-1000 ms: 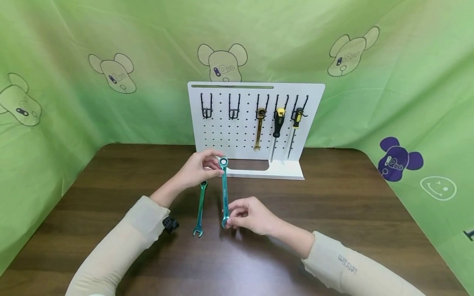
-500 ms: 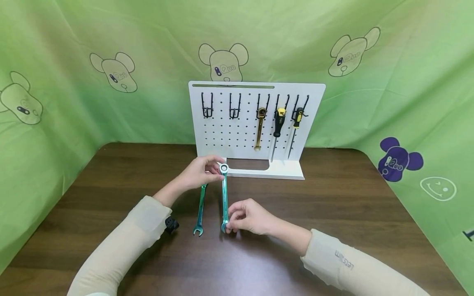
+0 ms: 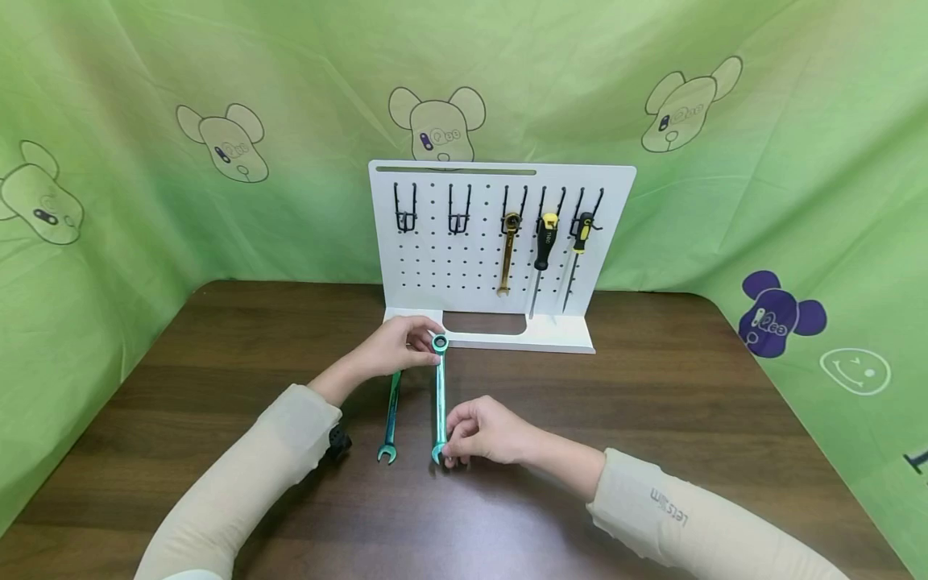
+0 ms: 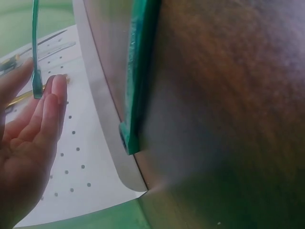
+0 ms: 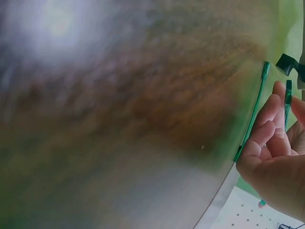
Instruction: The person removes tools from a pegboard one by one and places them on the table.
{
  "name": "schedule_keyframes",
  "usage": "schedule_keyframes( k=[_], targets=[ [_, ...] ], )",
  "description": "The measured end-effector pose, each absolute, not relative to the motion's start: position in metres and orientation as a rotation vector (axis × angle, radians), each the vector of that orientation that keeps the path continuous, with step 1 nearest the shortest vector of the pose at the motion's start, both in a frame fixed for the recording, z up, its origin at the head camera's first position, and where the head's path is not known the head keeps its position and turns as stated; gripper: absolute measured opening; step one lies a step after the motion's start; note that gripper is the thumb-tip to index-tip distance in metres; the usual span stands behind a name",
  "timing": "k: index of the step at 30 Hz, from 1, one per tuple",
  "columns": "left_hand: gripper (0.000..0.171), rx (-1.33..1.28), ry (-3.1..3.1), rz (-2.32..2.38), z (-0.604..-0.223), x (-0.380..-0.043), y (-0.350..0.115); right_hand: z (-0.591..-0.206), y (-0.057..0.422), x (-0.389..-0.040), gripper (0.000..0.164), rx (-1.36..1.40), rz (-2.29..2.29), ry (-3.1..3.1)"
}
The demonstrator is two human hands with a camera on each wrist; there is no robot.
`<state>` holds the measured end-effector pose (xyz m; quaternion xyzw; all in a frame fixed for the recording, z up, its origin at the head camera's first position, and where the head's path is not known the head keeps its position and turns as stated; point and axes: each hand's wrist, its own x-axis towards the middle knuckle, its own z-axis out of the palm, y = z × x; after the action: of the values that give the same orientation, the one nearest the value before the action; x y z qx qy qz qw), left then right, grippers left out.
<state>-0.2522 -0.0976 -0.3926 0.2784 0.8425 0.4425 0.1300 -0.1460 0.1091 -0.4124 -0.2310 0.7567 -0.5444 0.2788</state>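
In the head view, a shiny green ratcheting combination wrench [image 3: 440,399] spans between both hands, its ring end away from the person. My left hand [image 3: 401,345] pinches that ring end between thumb and fingers. At the open end, my right hand [image 3: 495,431] grips the wrench by its fingertips, close over the tabletop. A second green combination wrench [image 3: 391,423] lies just to the left, its far end hidden by the left hand. The left wrist view shows the thumb on one side of the held wrench [image 4: 36,83] and fingers on the other.
A white pegboard stand [image 3: 419,298] rises at the back of the brown wooden table [image 3: 652,362]. Two left hook sets [image 3: 458,219] hold nothing. A gold wrench [image 3: 506,258] and two black-and-yellow screwdrivers [image 3: 545,243] hang to their right. A green printed curtain [image 3: 304,217] surrounds the table.
Both hands have brought the held wrench down and toward the person, the left hand more than the right. The other wrench and the hanging tools have stayed in place.
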Motion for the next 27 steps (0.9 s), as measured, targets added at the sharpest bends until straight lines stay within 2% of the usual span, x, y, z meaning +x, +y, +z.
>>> schedule_keyframes(
  k=[13, 27],
  targets=[
    [0.030, 0.883, 2.477, 1.173, -0.400, -0.255, -0.098, -0.417, 0.108, -0.146, 0.009, -0.564, -1.443, 2.014],
    [0.034, 0.853, 2.510, 1.043, -0.406, -0.258, -0.095, -0.418, 0.107, -0.145, 0.007, -0.505, -1.403, 2.037]
  ],
)
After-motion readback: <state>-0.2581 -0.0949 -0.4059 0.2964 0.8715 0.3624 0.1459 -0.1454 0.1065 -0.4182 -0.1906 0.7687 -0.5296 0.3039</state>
